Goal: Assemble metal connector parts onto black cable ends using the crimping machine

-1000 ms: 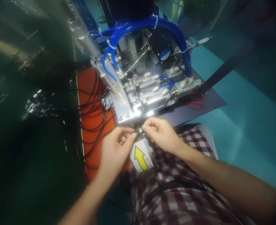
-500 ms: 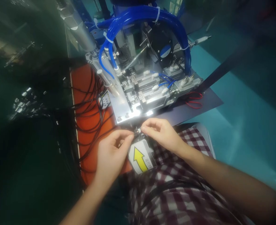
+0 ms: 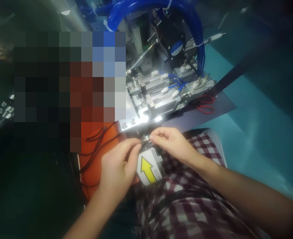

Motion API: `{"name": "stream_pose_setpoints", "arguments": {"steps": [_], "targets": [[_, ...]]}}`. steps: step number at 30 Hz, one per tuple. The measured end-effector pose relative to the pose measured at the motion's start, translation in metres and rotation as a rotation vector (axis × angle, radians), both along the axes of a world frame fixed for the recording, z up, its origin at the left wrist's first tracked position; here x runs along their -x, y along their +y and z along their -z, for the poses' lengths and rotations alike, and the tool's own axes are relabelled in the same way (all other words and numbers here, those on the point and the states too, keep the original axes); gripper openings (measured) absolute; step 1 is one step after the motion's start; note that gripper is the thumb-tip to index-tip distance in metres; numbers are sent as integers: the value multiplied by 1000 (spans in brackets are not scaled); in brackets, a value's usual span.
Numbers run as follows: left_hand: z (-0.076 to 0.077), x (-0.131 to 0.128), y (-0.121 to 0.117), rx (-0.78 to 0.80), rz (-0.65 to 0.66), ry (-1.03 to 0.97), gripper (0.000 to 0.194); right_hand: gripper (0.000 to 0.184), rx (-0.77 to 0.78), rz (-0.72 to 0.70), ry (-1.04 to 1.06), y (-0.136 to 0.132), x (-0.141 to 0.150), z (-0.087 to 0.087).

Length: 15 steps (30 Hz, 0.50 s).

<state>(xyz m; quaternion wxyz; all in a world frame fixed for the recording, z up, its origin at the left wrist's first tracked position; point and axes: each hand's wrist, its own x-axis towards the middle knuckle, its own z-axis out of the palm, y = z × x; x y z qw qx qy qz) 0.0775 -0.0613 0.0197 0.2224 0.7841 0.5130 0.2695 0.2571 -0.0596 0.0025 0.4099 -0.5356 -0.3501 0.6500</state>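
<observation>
Just in front of the machine (image 3: 161,105), my left hand (image 3: 118,162) and my right hand (image 3: 172,143) face each other, their fingertips a small gap apart. Each has thumb and forefinger pinched together. Between the fingertips shows a small shiny metal part (image 3: 146,138), too small to name. Whether each hand pinches this part or something finer is hidden by the fingers. Directly below the fingertips lies a white cover with a yellow arrow (image 3: 147,167).
Blue air hoses (image 3: 200,36) arch over the machine's cylinders. Black cables (image 3: 96,146) cross the orange surface (image 3: 90,179) at left. A red wire loop (image 3: 206,105) lies at right. A pixelated block hides much of the left side.
The view has shifted slightly, so the machine sits further up and left. Both hands stay pinched at the small metal part; the left hand sits slightly further left and lower.
</observation>
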Motion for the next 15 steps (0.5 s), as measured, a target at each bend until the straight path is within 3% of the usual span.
{"name": "stream_pose_setpoints", "arguments": {"steps": [5, 15], "targets": [[2, 1, 8, -105, 127, 85, 11, 15, -27, 5, -71, 2, -1, 3], [7, -1, 9, -118, 119, 34, 13, 17, -23, 1, -70, 4, 1, 5]]}}
